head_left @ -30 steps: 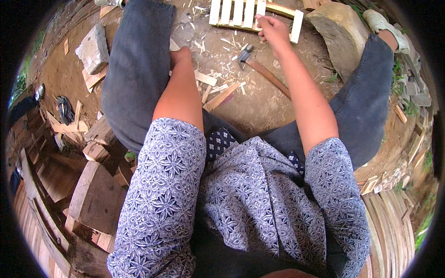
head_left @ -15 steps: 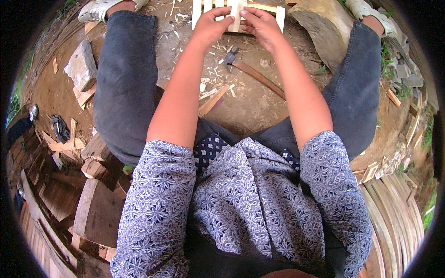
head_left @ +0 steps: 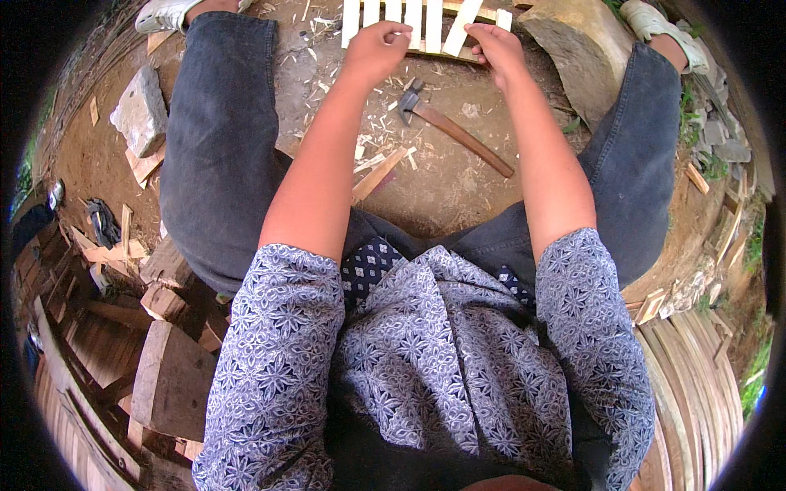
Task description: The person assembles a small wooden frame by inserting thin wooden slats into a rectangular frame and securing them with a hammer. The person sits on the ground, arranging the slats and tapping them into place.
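At the top of the view lies a wooden frame (head_left: 435,54) crossed by several pale upright slats. One loose-looking wooden slat (head_left: 463,29) leans to the right across it. My right hand (head_left: 501,53) is at the right side of this slat, its fingertips closed on the slat's edge. Over the slats on the left is my left hand (head_left: 375,53), fingers curled and thumb and forefinger pressed together; anything between them is too small to make out. A hammer (head_left: 458,131) with a wooden handle rests on the ground between my forearms, touched by neither hand.
A big stone (head_left: 577,61) stands right of the frame, close to my leg. Wood shavings and a wood offcut (head_left: 379,176) litter the ground. At left are a grey rock (head_left: 139,112) and wooden blocks (head_left: 176,380); stacked boards (head_left: 688,393) lie at lower right.
My hands have moved apart, the right one shifting right. The slat that was upright between both hands is now farther right and tilted, with more slats showing.
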Demonstrator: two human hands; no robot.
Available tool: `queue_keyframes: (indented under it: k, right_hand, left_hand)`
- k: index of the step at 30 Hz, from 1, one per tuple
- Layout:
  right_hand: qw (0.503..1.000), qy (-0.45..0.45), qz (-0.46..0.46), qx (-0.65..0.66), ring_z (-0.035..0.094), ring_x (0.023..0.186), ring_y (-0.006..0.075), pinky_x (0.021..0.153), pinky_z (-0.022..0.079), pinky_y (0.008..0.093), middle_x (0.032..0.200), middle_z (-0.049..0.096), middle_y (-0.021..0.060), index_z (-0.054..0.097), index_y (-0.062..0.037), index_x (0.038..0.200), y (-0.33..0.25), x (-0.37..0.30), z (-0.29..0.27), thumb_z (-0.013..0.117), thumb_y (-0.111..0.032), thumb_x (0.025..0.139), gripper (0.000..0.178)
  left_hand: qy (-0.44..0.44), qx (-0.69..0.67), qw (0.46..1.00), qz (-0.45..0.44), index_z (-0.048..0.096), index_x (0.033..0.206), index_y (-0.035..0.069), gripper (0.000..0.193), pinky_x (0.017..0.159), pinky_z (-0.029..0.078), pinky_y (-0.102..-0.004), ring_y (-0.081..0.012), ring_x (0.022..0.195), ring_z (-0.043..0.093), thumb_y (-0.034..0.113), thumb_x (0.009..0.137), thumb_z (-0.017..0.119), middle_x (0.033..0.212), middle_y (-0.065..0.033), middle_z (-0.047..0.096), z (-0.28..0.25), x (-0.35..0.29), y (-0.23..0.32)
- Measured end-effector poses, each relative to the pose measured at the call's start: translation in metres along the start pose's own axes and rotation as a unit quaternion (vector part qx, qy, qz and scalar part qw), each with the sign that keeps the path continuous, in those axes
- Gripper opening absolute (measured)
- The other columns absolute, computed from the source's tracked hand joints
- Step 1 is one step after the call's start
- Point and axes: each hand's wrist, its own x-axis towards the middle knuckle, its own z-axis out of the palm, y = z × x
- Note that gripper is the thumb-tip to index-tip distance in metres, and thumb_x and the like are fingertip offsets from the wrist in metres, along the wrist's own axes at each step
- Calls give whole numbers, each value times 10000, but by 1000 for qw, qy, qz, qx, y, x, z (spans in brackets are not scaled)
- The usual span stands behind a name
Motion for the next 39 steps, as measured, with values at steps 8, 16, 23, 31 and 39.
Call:
queue_keyframes:
  k: [8, 16, 23, 31, 39]
  right_hand:
    - [992, -2, -17, -121, 605, 714, 59, 563, 435, 223, 873, 684, -6, 705, -47, 1053, 8, 29, -1, 761, -246, 866, 279]
    - [994, -18, -18, -103, 605, 713, 65, 556, 432, 237, 884, 697, 7, 713, -40, 1058, 22, 40, 0, 761, -248, 871, 284]
    - [994, -12, 22, -104, 650, 665, 163, 587, 530, 329, 814, 714, 74, 739, -25, 956, 21, 35, 18, 682, -190, 885, 188]
    - [996, 9, -33, -79, 664, 674, 163, 619, 534, 320, 801, 725, 80, 746, -12, 920, 25, 37, 3, 710, -157, 853, 163]
    - [988, 74, -23, -133, 655, 611, 152, 563, 531, 312, 749, 715, 81, 747, -18, 934, -3, 7, 16, 686, -176, 874, 180]
  left_hand:
    - [168, -4, 985, 28, 757, 1008, 83, 253, 732, 531, -340, -228, 765, 696, 282, 882, 666, 821, -72, 732, -16, 10, -14]
    - [208, 31, 977, -36, 714, 996, -12, 266, 761, 529, -376, -292, 809, 708, 219, 903, 623, 860, -183, 727, -57, 16, -4]
    - [-72, 453, 887, -54, 724, 1010, 28, 335, 782, 542, -425, -358, 876, 710, 309, 856, 626, 911, -216, 719, -139, 30, 37]
    - [-427, 607, 656, 135, 750, 912, 39, 305, 796, 587, -422, -301, 934, 725, 282, 734, 792, 947, -150, 739, -72, -51, -16]
    - [-475, 656, 570, 139, 760, 958, 74, 186, 766, 593, -416, -301, 910, 734, 176, 816, 699, 978, -127, 746, -32, -74, -34]
